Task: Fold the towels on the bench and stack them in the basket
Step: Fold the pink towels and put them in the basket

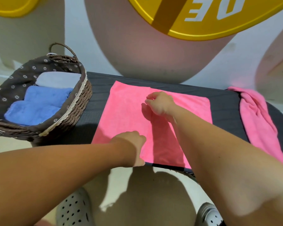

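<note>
The spread pink towel (126,115) is being gripped at its near hem by the left hand (134,145); the farther right hand (160,103) is curled, hold unclear.

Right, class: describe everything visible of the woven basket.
The basket is oval, woven from brown wicker-like strands with a pale band under the rim. A dark brown liner dotted with small white flowers folds over its edge. A looped handle stands at the far end. It sits upright on the black bench's left end, holding folded blue towels and a grey towel.
</note>
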